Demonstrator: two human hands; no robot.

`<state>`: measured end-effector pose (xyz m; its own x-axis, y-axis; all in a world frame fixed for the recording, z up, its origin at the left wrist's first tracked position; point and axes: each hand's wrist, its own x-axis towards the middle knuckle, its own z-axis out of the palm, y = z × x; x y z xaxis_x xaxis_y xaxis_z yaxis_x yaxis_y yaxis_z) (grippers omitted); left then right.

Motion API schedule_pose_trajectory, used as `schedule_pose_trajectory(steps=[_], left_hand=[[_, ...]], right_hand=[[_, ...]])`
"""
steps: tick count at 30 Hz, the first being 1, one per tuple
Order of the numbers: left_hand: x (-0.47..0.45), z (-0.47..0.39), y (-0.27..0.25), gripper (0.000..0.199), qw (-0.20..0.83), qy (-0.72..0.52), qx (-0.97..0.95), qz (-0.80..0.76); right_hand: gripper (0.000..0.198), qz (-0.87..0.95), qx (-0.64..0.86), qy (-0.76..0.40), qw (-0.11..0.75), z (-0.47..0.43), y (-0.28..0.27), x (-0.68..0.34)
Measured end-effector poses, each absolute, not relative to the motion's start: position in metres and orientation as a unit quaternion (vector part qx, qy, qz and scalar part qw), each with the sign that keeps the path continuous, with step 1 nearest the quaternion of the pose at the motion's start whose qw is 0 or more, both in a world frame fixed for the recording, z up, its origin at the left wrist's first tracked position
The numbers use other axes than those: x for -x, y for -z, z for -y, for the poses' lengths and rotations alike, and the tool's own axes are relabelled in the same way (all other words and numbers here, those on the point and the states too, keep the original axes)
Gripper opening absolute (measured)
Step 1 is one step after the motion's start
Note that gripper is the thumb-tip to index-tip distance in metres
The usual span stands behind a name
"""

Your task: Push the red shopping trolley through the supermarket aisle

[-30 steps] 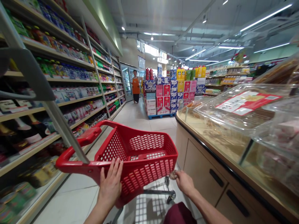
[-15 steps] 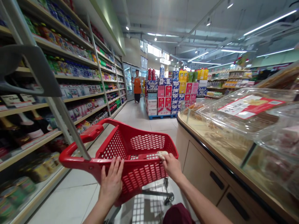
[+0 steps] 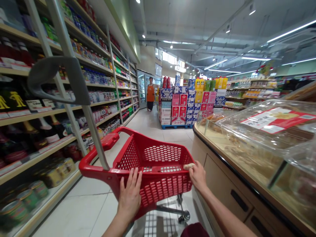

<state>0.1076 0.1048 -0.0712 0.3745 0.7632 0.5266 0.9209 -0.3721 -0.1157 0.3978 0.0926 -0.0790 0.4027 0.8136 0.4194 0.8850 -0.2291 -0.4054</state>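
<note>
A shopper's aisle held a red shopping cart at its centre, where a person's two bare hands worked along the basket's near side. The left hand lay against the near wall, its fingers spread and grasping nothing, their tips reaching the near rim. The right hand, at the basket's near right corner, had its fingers pinched around a pale, crumpled cloth, which stuck out toward the inside of the basket; whether the cloth touched the rim there could not be told.

The cart stood on the tiled floor, a wheel showing below its right end. Toward its left end, a grey metal post rose past the near rim, with a dark grey loop higher up.

To the right ran a worktop with a dark, rounded front edge, bearing clear plastic containers, one with a red-and-white label. Stocked shelves lined the left side of the aisle. Beyond the cart, cartons were stacked on a blue pallet, topped with bottles, and a person in an orange apron stood to their left.
</note>
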Motion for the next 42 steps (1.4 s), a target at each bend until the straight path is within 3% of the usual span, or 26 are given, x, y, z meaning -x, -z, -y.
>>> schedule_pose_trajectory(steps=[4, 11, 15, 18, 20, 23, 27, 29, 32, 38, 42], left_hand=[[-0.109, -0.103, 0.071, 0.063, 0.192, 0.196, 0.807, 0.523], [-0.108, -0.1, 0.069, 0.064, 0.185, 0.189, 0.813, 0.519], [-0.111, -0.099, 0.071, 0.063, 0.203, 0.194, 0.809, 0.517], [-0.111, -0.099, 0.071, 0.063, 0.202, 0.192, 0.809, 0.517], [-0.11, -0.099, 0.071, 0.062, 0.2, 0.188, 0.811, 0.517], [-0.108, -0.099, 0.072, 0.063, 0.205, 0.184, 0.813, 0.513], [-0.104, -0.099, 0.072, 0.062, 0.209, 0.184, 0.814, 0.51], [-0.103, -0.099, 0.072, 0.062, 0.207, 0.183, 0.814, 0.511], [-0.106, -0.098, 0.072, 0.062, 0.202, 0.179, 0.817, 0.51], [-0.115, -0.097, 0.068, 0.057, 0.207, 0.179, 0.807, 0.523], [-0.112, -0.098, 0.064, 0.055, 0.201, 0.169, 0.814, 0.519]], right_hand=[[0.032, 0.643, 0.653, 0.019, 0.399, -0.095, 0.097, -0.372], [0.039, 0.499, 0.748, -0.048, 0.434, -0.112, 0.065, -0.406], [0.031, 0.523, 0.737, -0.062, 0.424, -0.115, 0.061, -0.409], [0.039, 0.556, 0.731, -0.012, 0.396, -0.11, 0.069, -0.401], [0.037, 0.611, 0.705, 0.026, 0.358, -0.104, 0.074, -0.398], [0.035, 0.673, 0.683, -0.005, 0.285, -0.091, 0.078, -0.399], [0.052, 0.702, 0.683, -0.004, 0.202, -0.075, 0.078, -0.415], [0.05, 0.702, 0.688, -0.001, 0.183, -0.071, 0.079, -0.427], [0.049, 0.684, 0.705, 0.001, 0.19, -0.07, 0.089, -0.439], [0.05, 0.589, 0.744, 0.075, 0.306, -0.078, 0.114, -0.41], [0.046, 0.639, 0.714, 0.061, 0.28, -0.075, 0.108, -0.422]])
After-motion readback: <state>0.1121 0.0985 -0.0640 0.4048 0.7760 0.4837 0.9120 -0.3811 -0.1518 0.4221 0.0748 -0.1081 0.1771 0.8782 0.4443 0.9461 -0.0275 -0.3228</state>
